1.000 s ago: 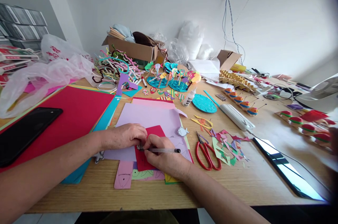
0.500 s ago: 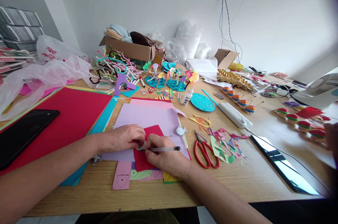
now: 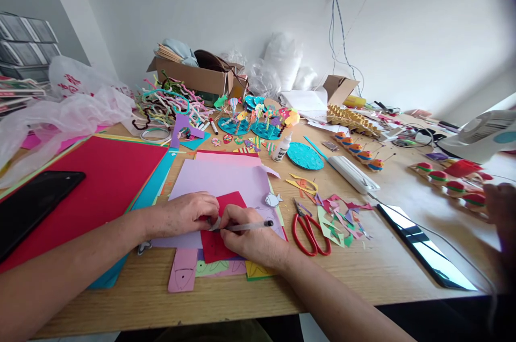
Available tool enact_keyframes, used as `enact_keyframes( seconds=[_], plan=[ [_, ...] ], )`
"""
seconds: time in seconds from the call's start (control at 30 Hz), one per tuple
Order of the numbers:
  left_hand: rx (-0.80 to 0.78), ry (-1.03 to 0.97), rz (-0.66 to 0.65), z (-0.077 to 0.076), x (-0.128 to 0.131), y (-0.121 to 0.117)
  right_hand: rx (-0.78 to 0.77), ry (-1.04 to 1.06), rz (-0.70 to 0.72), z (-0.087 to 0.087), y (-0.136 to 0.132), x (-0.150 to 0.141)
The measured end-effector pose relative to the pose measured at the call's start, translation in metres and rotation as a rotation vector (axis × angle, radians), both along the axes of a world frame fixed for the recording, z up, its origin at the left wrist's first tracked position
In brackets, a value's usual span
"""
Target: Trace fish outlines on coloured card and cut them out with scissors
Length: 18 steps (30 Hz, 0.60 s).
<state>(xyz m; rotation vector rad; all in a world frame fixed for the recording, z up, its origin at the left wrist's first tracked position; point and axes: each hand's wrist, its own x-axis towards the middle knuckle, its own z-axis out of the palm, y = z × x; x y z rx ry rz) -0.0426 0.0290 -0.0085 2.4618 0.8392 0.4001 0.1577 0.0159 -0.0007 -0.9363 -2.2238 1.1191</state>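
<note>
My right hand (image 3: 252, 234) grips a pen (image 3: 252, 226) with a clear barrel and a black end, its tip low over a piece of red paper (image 3: 215, 250). Close beside it, my left hand (image 3: 193, 214) pinches a small pale paper cutout (image 3: 216, 225) down on the red paper; its outline is mostly hidden by fingers. Under these lies a lilac sheet (image 3: 217, 175). A white fish cutout (image 3: 273, 199) rests at that sheet's right side. Below, a pink strip (image 3: 182, 272) bears a drawn fish, near green and yellow paper pieces.
Red-handled scissors (image 3: 310, 232) and paper scraps (image 3: 342, 218) lie right of my hands. Behind stand a glue bottle (image 3: 281, 148) and a turquoise disc (image 3: 305, 156). A black phone (image 3: 40, 202) lies on red sheets at left. Another person's hand (image 3: 500, 207) shows at the right edge.
The whole view has shifted slightly, so most things sit a little further left. Both my hands keep nearly the same pose on the red paper. The other person's hand shows more.
</note>
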Motion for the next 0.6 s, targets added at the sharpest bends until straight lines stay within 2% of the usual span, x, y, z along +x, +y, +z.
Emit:
enact_keyframes(
  seconds=[0.13,0.6],
  plan=[
    [0.013,0.009,0.009,0.0001,0.0004,-0.0011,-0.058,0.023,-0.022,0.001,0.0003,0.0004],
    [0.04,0.069,0.04,0.0035,0.0064,-0.0054,0.081,-0.014,0.012,-0.0028,-0.0009,-0.0006]
  ],
)
